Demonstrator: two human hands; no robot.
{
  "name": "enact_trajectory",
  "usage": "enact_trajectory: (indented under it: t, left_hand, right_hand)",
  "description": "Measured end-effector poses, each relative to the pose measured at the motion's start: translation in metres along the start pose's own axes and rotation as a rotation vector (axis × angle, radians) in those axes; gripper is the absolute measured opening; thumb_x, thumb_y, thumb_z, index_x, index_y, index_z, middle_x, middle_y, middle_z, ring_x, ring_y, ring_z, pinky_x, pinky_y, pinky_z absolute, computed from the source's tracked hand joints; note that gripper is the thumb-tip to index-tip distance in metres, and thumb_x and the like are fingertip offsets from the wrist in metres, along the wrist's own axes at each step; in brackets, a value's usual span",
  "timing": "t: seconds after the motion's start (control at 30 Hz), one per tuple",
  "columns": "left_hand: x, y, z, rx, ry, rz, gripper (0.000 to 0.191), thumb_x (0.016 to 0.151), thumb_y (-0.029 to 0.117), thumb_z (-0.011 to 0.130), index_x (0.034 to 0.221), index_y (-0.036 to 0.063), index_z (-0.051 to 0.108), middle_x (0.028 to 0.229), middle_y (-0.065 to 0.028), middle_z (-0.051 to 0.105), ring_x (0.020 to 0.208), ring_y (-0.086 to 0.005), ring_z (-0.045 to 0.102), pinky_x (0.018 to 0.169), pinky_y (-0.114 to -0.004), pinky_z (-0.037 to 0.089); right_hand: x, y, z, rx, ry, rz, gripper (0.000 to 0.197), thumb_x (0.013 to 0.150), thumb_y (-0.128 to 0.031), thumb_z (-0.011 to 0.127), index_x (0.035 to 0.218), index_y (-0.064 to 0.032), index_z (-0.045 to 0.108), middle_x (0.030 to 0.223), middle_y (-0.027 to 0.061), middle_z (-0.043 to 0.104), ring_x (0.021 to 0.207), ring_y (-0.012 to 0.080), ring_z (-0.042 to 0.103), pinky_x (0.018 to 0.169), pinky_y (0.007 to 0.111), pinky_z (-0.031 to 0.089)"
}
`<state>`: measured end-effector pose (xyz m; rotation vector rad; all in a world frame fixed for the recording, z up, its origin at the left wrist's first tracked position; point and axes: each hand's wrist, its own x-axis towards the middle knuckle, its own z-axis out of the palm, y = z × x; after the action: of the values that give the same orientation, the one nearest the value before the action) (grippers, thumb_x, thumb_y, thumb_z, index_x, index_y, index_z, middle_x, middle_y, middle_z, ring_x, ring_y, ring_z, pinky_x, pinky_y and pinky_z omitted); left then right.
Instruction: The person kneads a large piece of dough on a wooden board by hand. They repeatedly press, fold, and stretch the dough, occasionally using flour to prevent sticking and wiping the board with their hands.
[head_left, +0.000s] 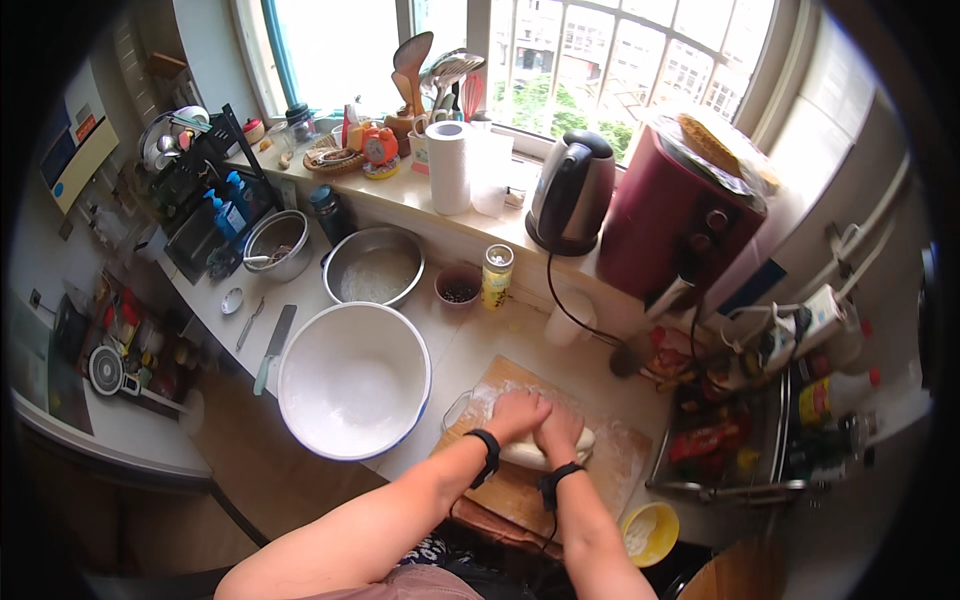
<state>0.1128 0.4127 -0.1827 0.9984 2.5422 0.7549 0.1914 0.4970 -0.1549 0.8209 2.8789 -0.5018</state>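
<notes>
A pale lump of dough lies on a flour-dusted wooden board in front of me. My left hand and my right hand are close together on top of it, their fingers curled over and partly hidden. Much of the dough is covered by the hands. Both wrists wear black bands. To the left of the board stands a large white enamel basin with traces of flour inside. A yellow bowl of flour sits by my right forearm.
A kitchen knife and a peeler lie left of the basin. Behind it are a steel pot, a small bowl and a can. An electric kettle and a red air fryer occupy the sill.
</notes>
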Motion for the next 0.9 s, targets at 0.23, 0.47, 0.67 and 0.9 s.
enact_trajectory:
  t: [0.23,0.47,0.67,0.9]
  left_hand:
    - [-0.056,0.054,-0.025,-0.108,-0.181,0.182,0.068,0.093,0.06,0.033,0.104,0.0037,0.069,0.113,-0.0216,0.064,0.109,-0.0383,0.057,0.1,-0.042,0.04]
    - [-0.153,0.009,0.014,0.046,0.511,0.417,0.043,0.076,0.039,0.058,0.109,0.0114,0.06,0.098,-0.0075,0.058,0.09,-0.0263,0.055,0.078,-0.041,0.043]
    - [-0.112,0.013,0.006,0.153,0.33,0.314,0.048,0.074,0.044,0.057,0.11,0.0122,0.06,0.096,-0.0089,0.058,0.091,-0.0276,0.055,0.079,-0.043,0.041]
    - [-0.046,0.003,0.006,0.139,0.303,0.268,0.029,0.081,0.04,0.053,0.087,0.0131,0.061,0.08,-0.0093,0.062,0.075,-0.0288,0.06,0.07,-0.042,0.045]
  right_hand:
    - [-0.055,0.009,0.01,-0.132,0.107,0.071,0.031,0.087,-0.035,0.052,0.098,-0.0094,0.067,0.105,0.0121,0.067,0.105,0.0312,0.059,0.084,0.048,0.045]
    - [-0.128,-0.006,0.067,-0.08,0.7,-0.279,0.024,0.08,-0.029,0.054,0.098,-0.0137,0.058,0.099,0.0046,0.055,0.097,0.0229,0.052,0.089,0.039,0.038]
    - [-0.085,0.004,0.053,-0.108,0.537,-0.249,0.022,0.079,-0.027,0.056,0.097,-0.015,0.059,0.093,0.0046,0.056,0.093,0.0239,0.053,0.083,0.039,0.04]
    - [-0.031,0.001,0.04,-0.101,0.386,-0.123,0.014,0.078,-0.027,0.057,0.088,-0.0179,0.061,0.085,0.0028,0.057,0.086,0.0247,0.054,0.077,0.039,0.041]
